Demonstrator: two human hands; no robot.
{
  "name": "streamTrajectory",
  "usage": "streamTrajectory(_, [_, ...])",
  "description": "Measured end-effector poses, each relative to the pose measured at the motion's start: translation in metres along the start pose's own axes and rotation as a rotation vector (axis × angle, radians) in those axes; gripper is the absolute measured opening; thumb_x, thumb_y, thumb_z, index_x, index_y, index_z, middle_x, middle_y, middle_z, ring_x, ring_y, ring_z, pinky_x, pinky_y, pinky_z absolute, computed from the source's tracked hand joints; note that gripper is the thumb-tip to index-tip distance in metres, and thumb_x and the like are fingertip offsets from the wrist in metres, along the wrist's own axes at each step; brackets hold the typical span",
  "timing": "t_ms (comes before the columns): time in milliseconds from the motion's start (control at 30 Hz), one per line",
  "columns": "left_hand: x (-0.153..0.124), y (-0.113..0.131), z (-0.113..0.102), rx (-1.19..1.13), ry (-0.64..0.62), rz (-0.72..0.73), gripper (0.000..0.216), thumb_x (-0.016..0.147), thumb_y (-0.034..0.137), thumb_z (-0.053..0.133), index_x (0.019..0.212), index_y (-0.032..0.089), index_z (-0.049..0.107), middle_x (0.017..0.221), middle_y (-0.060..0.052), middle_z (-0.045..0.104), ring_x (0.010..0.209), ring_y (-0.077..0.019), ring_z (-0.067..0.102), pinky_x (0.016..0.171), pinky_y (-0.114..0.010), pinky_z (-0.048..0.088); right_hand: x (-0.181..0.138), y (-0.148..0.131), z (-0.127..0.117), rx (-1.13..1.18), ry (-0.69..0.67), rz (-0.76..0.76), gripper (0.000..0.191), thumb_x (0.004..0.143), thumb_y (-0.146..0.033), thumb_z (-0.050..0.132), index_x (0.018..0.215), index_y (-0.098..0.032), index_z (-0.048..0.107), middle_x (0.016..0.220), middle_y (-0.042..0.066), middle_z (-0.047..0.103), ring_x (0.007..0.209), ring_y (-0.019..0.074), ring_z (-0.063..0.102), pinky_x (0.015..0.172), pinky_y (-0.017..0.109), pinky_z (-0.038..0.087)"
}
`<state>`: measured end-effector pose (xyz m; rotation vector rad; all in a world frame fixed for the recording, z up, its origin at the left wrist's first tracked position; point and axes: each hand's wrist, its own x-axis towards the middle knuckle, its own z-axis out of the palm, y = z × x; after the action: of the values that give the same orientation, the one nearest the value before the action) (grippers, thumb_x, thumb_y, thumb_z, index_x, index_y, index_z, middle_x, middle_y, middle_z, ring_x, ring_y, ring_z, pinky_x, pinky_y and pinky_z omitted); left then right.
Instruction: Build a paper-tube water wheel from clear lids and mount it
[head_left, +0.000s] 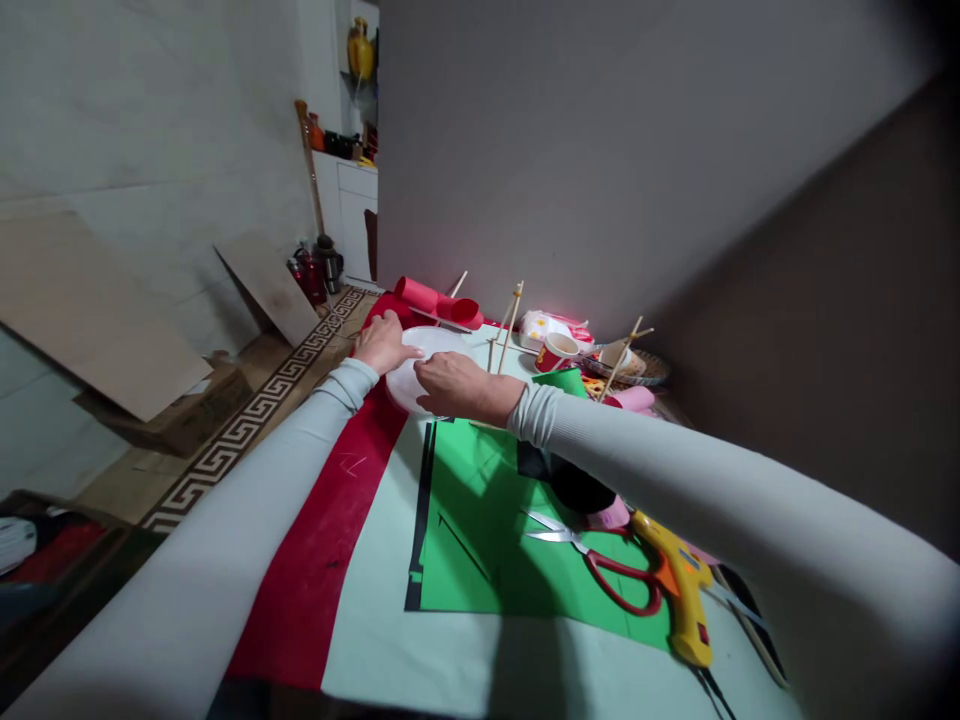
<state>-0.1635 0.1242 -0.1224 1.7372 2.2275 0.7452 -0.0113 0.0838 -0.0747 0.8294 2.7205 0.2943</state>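
At the far end of the table lies a white, round, shallow plate or lid (405,385). My left hand (381,345) grips its left rim, with the thumb lying over its surface. Over the right side of the same plate is my right hand (461,385), its fingers curled together in a pinch. What those fingers hold, if anything, is hidden. Nearer to me, a green sheet (480,540) lies over a black one. Red-handled scissors (622,580) rest open on it, beside a yellow glue gun (686,590).
Behind the plate are red paper tubes (431,300) and tied sticks (511,325). A paper cup (556,352), a tissue pack (546,328) and a woven basket (651,368) stand at the back right. A grey wall (525,150) borders the far side. Cardboard (112,320) leans at left.
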Motion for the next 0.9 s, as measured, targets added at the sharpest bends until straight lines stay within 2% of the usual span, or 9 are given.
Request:
streamTrajectory(100, [0.001, -0.006, 0.002, -0.122, 0.017, -0.009, 0.046, 0.095, 0.039, 0.071, 0.135, 0.018, 0.062, 0.141, -0.014, 0.062, 0.127, -0.0322, 0.062, 0.106, -0.058, 0.053, -0.002, -0.001, 0.001, -0.016, -0.018, -0.016, 0.038, 0.1, -0.037, 0.07, 0.13, -0.015, 0.065, 0.13, 0.013, 0.067, 0.111, 0.0254, 0.07, 0.093, 0.046, 0.061])
streamTrajectory(200, [-0.001, -0.016, 0.003, -0.295, 0.008, -0.01, 0.041, 0.096, 0.038, 0.071, 0.13, 0.017, 0.064, 0.135, -0.013, 0.066, 0.119, -0.0295, 0.066, 0.1, -0.054, 0.057, -0.003, 0.005, -0.001, -0.028, -0.02, -0.025, 0.039, 0.1, -0.037, 0.07, 0.131, -0.015, 0.064, 0.131, 0.013, 0.067, 0.111, 0.0257, 0.069, 0.094, 0.046, 0.061])
streamTrajectory(367, [-0.013, -0.038, 0.003, -0.65, -0.117, -0.023, 0.034, 0.099, 0.04, 0.067, 0.124, 0.016, 0.066, 0.12, -0.01, 0.07, 0.1, -0.023, 0.071, 0.085, -0.043, 0.063, -0.006, 0.018, -0.002, -0.046, -0.001, -0.003, 0.037, 0.101, -0.037, 0.068, 0.131, -0.016, 0.064, 0.13, 0.012, 0.068, 0.11, 0.0252, 0.07, 0.093, 0.046, 0.061])
streamTrajectory(533, [-0.025, -0.048, 0.011, -0.922, -0.18, -0.017, 0.035, 0.098, 0.04, 0.067, 0.125, 0.016, 0.066, 0.123, -0.011, 0.07, 0.104, -0.0244, 0.07, 0.089, -0.046, 0.062, -0.01, 0.01, -0.003, -0.044, -0.005, 0.024, 0.036, 0.101, -0.037, 0.069, 0.129, -0.015, 0.065, 0.128, 0.011, 0.069, 0.108, 0.0244, 0.07, 0.092, 0.045, 0.061])
streamTrajectory(733, [-0.03, -0.048, 0.032, -1.151, -0.126, -0.009, 0.039, 0.098, 0.041, 0.067, 0.129, 0.017, 0.065, 0.131, -0.012, 0.068, 0.114, -0.0274, 0.068, 0.097, -0.051, 0.059, -0.009, 0.001, -0.004, -0.02, -0.007, 0.015, 0.035, 0.101, -0.037, 0.069, 0.128, -0.015, 0.066, 0.127, 0.011, 0.069, 0.109, 0.0245, 0.07, 0.092, 0.045, 0.061])
streamTrajectory(900, [-0.029, -0.047, 0.047, -1.239, -0.044, -0.024, 0.041, 0.099, 0.043, 0.066, 0.131, 0.017, 0.064, 0.135, -0.013, 0.066, 0.117, -0.0283, 0.067, 0.099, -0.052, 0.058, -0.003, -0.003, 0.005, -0.007, 0.035, 0.008, 0.039, 0.1, -0.037, 0.07, 0.131, -0.014, 0.065, 0.131, 0.013, 0.067, 0.112, 0.026, 0.069, 0.094, 0.046, 0.06])
